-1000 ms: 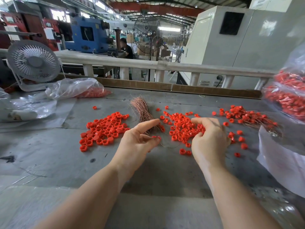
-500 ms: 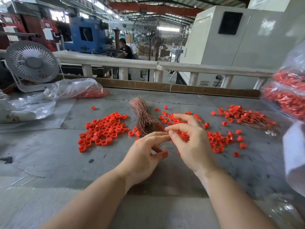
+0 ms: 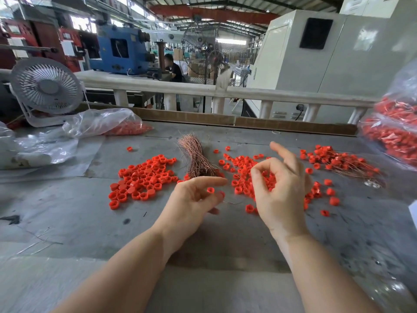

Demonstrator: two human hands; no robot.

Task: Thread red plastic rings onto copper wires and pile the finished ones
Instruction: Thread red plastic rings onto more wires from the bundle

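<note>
The fingers (image 3: 214, 182) of the left hand (image 3: 191, 204) sit at the centre of the frame, forefinger stretched out and thumb bent under it, a red ring (image 3: 210, 190) showing between them and a thin copper wire (image 3: 232, 202) trailing right from the thumb tip; whether they truly pinch the ring I cannot tell. The right hand (image 3: 279, 195), just to the right, is raised above the counter (image 3: 67, 218) with thumb and forefinger curled toward each other and the other fingers spread; it seems to hold nothing.

Loose rings lie in two spreads, a left heap (image 3: 142, 177) and a middle scatter (image 3: 241, 168), with the wire bundle (image 3: 198, 159) between them. The finished pile (image 3: 338, 161) lies at centre right.

The wire is fine and springy: if the left grip slackens, the ring could slide off its free end and vanish among the loose ones. A careless reach could also drag unthreaded rings into the finished pile.
</note>
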